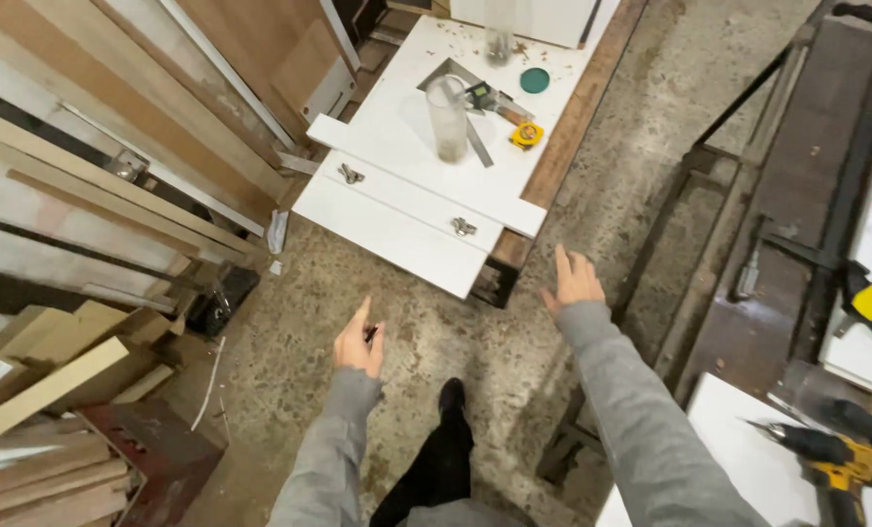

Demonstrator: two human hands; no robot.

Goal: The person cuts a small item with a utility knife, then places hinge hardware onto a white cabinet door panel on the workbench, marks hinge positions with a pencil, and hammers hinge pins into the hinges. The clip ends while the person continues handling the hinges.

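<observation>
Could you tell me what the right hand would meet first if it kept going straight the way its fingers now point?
Probably the near corner of the white panel on the workbench, just ahead of the open right hand; depth is hard to judge from above.

Panel (397, 210) lies on workbench (563, 146); cup (448, 122) stands on panel; drill (831, 459) far right; planks (84, 146) left.

workshop, speckled concrete floor (377, 283)
timber boards (94, 195) stacked along left; workbench (573, 127) ahead carrying white panels (397, 210); dark metal bench (807, 195) on right
</observation>
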